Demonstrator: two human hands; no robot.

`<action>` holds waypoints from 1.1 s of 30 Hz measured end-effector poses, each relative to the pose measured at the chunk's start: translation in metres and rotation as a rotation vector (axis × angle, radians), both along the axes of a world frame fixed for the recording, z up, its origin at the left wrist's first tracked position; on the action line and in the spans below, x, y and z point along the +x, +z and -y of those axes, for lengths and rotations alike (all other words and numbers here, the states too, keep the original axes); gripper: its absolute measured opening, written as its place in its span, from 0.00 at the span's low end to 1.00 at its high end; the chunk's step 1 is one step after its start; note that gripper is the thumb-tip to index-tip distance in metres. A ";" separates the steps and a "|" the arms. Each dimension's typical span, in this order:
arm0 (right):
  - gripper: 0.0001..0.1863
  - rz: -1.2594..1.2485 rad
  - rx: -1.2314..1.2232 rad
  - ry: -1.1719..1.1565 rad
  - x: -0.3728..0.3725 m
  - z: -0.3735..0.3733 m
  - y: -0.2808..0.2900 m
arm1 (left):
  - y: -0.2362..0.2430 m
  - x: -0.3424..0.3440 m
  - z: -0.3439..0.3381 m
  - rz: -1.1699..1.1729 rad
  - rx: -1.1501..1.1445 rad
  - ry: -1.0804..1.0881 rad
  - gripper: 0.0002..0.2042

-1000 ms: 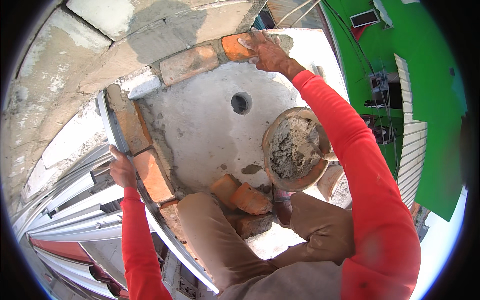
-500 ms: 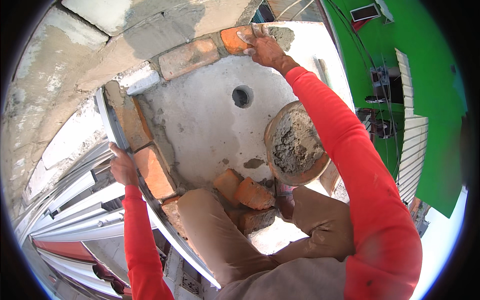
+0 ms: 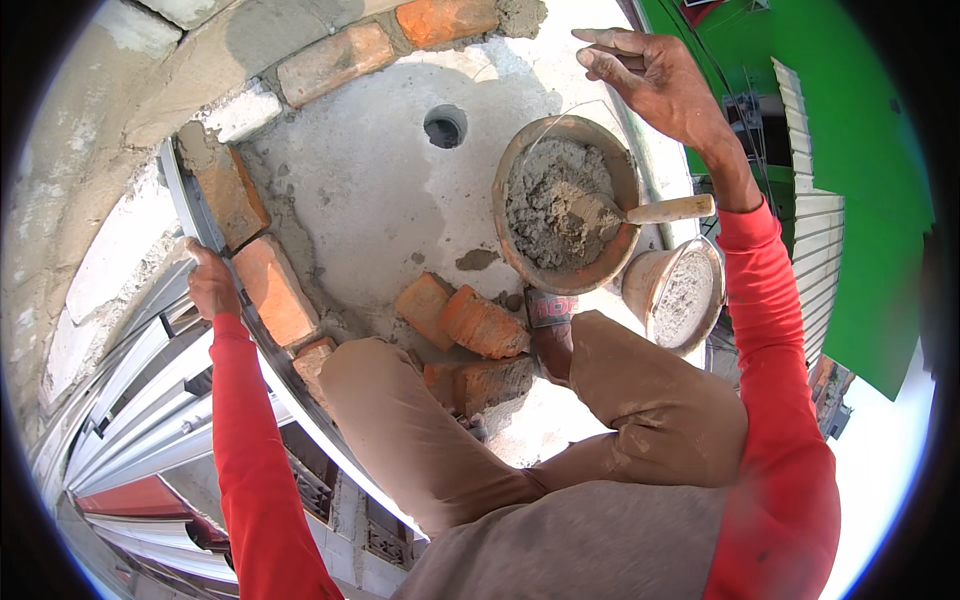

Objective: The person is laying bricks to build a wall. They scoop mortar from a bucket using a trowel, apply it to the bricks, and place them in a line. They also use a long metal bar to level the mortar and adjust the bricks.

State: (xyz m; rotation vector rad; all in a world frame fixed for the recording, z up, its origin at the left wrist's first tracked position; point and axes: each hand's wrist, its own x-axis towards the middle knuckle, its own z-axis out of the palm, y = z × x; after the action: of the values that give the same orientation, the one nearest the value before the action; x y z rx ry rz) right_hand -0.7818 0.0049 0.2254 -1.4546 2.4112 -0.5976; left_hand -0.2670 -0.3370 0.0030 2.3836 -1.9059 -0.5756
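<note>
My left hand [image 3: 213, 282] is closed on a long grey metal bar [image 3: 187, 196], which runs along the outer side of a row of orange bricks [image 3: 272, 290]. My right hand [image 3: 655, 85] is raised over the right side of the slab, fingers stretched out and holding nothing. Below it stands a round bucket [image 3: 508, 240] of wet grey mortar [image 3: 552, 195]. A trowel [image 3: 668, 209] with a wooden handle rests in that mortar, its handle over the rim. At the top, an orange brick [image 3: 446, 20] sits in line with a paler brick [image 3: 337, 64], with mortar at its right end.
Several loose bricks [image 3: 484, 322] lie by my legs. A second bucket [image 3: 650, 285] with pale grey contents stands at the right. The concrete slab [image 3: 380, 200] has a round hole [image 3: 445, 126]. A block wall [image 3: 110, 110] rises at left; metal roofing [image 3: 140, 400] lies below the edge.
My right hand has let go of the orange brick at the top and moved right and back, above the mortar bucket. The trowel now shows. My left hand stays on the bar.
</note>
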 end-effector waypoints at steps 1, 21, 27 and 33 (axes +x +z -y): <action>0.23 0.054 0.025 -0.128 0.007 -0.022 0.013 | 0.002 -0.001 0.000 0.021 -0.004 -0.049 0.55; 0.14 0.694 0.032 -0.330 -0.012 -0.199 0.039 | 0.008 -0.120 -0.070 -0.386 -0.775 -0.603 0.20; 0.21 0.906 -0.792 -0.308 -0.077 -0.085 -0.054 | -0.023 -0.317 -0.090 -0.279 -0.364 -1.147 0.32; 0.12 0.771 -0.700 -0.190 -0.075 0.024 -0.113 | -0.035 -0.410 -0.073 -0.196 -0.611 -1.273 0.34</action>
State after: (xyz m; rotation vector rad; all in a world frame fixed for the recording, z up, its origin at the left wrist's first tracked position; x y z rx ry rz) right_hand -0.8569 -0.0195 0.1124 -0.8933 1.7733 -1.7890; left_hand -0.6775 -0.2645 -0.0325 0.5680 -2.7266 -0.1356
